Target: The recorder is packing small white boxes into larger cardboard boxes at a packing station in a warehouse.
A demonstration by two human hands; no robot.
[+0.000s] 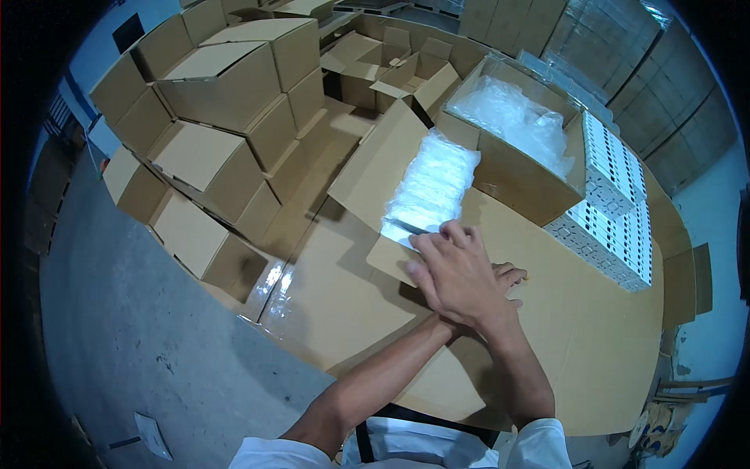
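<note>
Our right hand (pixel 457 273) lies flat, fingers together and stretched forward, pressing on the near edge of a cardboard flap (pixel 391 168), its fingertips just touching the plastic-wrapped bundle of white pieces (pixel 433 187) that rests on that flap. It grips nothing; it only bears down. Our left hand (pixel 508 279) crosses beneath it, and we see little more than its fingertips poking out on the far right side, so we cannot tell whether it is spread or curled, or what it may be holding.

Judging by how things lie, the bundle is out on the flap directly ahead of our fingers, not yet inside any carton, so we take the work to be at an early or middle stage. Just beyond it and to the right, an open carton (pixel 516 168) lined with a clear plastic bag (pixel 519 117) looks partly filled, though we cannot see how deep. Further right, white perforated trays (pixel 617 203) stand in stacks. Away to the left, closed cartons (pixel 226 102) are piled up, which suggests much packing is already done.

All of it rests on flattened cardboard sheets (pixel 594 328) spread over the floor (pixel 133 313) rather than a desk. The contents of the bundle are too blurred to name, and the wrap's glare hides its near end.
</note>
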